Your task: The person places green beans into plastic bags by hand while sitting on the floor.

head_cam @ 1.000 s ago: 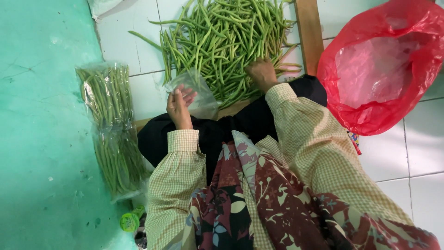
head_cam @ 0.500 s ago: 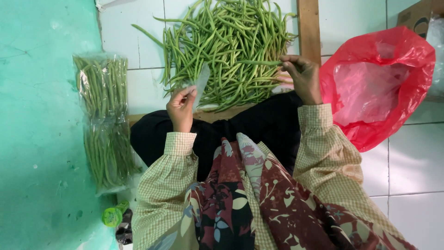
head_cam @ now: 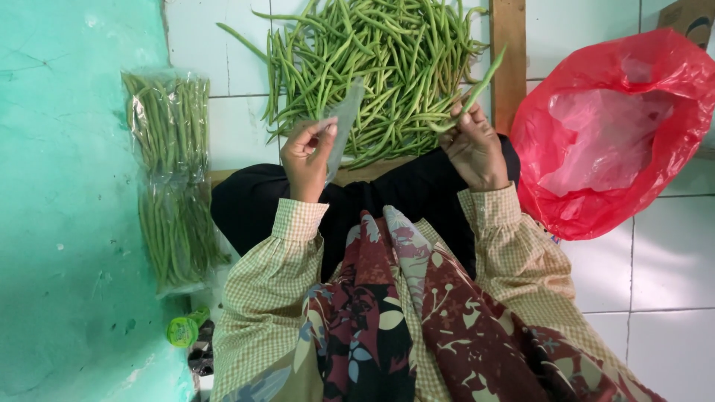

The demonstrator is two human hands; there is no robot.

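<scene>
We see the left hand (head_cam: 307, 152) pinching a clear plastic bag (head_cam: 344, 123) by its edge; thin, limp, likely slippery. The right hand (head_cam: 473, 145) is closed on 1 green bean (head_cam: 477, 88) over the bean pile (head_cam: 372, 67); light, stiff, probably snappable, best gripped mid-length.

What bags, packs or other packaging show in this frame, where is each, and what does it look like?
Clear plastic bag: held up in the left hand, small, empty.
Filled clear packs: on the floor at left, two long packs of green beans end to end.
Red plastic bag: on the tiles at right, open, crumpled.
Cardboard box: top right corner, brown, mostly cut off.
</scene>
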